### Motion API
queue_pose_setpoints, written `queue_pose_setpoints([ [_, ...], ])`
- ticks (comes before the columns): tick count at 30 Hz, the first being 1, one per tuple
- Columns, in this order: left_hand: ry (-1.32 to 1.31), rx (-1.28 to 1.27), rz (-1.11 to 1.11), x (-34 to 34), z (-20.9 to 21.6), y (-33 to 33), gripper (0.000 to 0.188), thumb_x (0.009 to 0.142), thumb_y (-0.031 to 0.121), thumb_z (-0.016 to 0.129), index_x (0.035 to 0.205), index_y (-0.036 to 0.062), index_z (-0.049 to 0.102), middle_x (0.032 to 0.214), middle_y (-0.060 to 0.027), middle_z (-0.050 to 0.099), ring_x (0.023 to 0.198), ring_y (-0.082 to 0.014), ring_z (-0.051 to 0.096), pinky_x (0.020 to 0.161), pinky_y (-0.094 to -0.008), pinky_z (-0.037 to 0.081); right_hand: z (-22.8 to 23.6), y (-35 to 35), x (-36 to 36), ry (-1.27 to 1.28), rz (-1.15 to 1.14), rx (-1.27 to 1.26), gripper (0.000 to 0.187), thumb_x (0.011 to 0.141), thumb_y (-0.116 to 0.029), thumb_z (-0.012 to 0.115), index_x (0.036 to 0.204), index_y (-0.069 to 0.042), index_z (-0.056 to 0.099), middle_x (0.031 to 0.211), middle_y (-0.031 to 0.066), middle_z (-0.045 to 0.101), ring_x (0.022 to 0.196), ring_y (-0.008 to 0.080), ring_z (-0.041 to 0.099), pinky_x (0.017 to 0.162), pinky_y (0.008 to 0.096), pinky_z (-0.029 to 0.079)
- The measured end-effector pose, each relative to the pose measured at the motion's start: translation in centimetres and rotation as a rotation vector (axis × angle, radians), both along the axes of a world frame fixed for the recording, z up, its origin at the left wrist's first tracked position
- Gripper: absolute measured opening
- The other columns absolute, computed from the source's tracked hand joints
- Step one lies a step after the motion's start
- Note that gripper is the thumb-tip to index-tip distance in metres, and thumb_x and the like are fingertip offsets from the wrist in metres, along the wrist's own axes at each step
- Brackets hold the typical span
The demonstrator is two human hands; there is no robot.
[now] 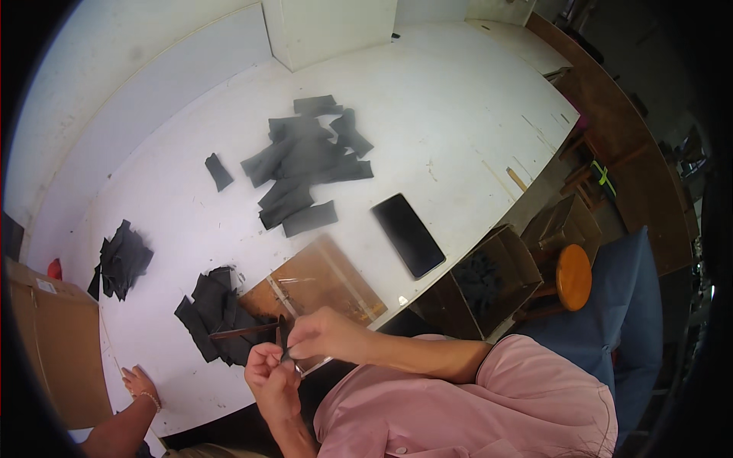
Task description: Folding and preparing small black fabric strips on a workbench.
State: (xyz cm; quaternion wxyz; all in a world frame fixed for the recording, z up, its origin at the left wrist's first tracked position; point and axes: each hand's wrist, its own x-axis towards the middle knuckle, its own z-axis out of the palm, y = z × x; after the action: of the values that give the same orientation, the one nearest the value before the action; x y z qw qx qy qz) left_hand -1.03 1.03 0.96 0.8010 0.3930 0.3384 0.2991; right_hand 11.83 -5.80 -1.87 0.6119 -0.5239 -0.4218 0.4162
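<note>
My left hand (272, 379) and my right hand (330, 336) meet near the table's front edge. Both are closed, fingertips pinching a small dark piece (285, 353) that looks like black cloth. Much of that piece is covered by my fingers. Just beyond them lies a brown board (321, 278) with clear tape or film across it. Left of my hands is a heap of black cloth pieces (217, 313), and a thin reddish-brown strip (243, 331) reaches across it toward my fingers; its kind is unclear.
A larger pile of dark cloth pieces (305, 156) spreads mid-table, with another heap (124, 259) at left. A black phone (408, 235) lies right. Another person's hand (140, 385) rests at lower left beside a cardboard box (57, 343). An open carton (500, 267) and stool (573, 277) stand right.
</note>
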Motion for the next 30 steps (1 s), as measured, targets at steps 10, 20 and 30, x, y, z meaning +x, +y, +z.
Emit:
queue_pose_setpoints([
  [10,0.223,0.207,0.27,1.1,-0.9,-0.7,0.016,0.069,-0.009,0.052,0.081,0.0013,0.052,0.067,-0.0003,0.054,0.049,-0.0029,0.043,0.042,-0.015,0.031,0.1,0.6,0.0,0.251,0.083,-0.2,0.012,0.08,-0.015,0.053,0.076,-0.004,0.054,0.067,-0.0029,0.049,0.061,0.0043,0.045,0.052,0.0184,0.035],
  [20,-0.333,-0.111,-0.353,0.1,3.5,-0.5,0.052,0.07,-0.008,0.056,0.12,-0.0029,0.039,0.072,-0.0014,0.053,0.051,-0.0021,0.045,0.044,-0.0145,0.033,2.7,-0.4,0.9,0.585,0.196,-0.032,0.008,0.082,-0.009,0.054,0.082,-0.001,0.052,0.093,0.0031,0.048,0.085,0.0079,0.047,0.075,0.0213,0.039],
  [30,0.089,0.728,0.385,1.3,2.7,-1.4,0.012,0.079,0.003,0.058,0.091,-0.0015,0.055,0.075,-0.0045,0.058,0.057,-0.0046,0.048,0.047,-0.0151,0.039,6.1,2.2,0.2,-0.321,-0.102,0.274,0.006,0.075,-0.003,0.057,0.076,-0.001,0.052,0.077,0.0069,0.052,0.065,0.0149,0.051,0.056,0.0233,0.04],
])
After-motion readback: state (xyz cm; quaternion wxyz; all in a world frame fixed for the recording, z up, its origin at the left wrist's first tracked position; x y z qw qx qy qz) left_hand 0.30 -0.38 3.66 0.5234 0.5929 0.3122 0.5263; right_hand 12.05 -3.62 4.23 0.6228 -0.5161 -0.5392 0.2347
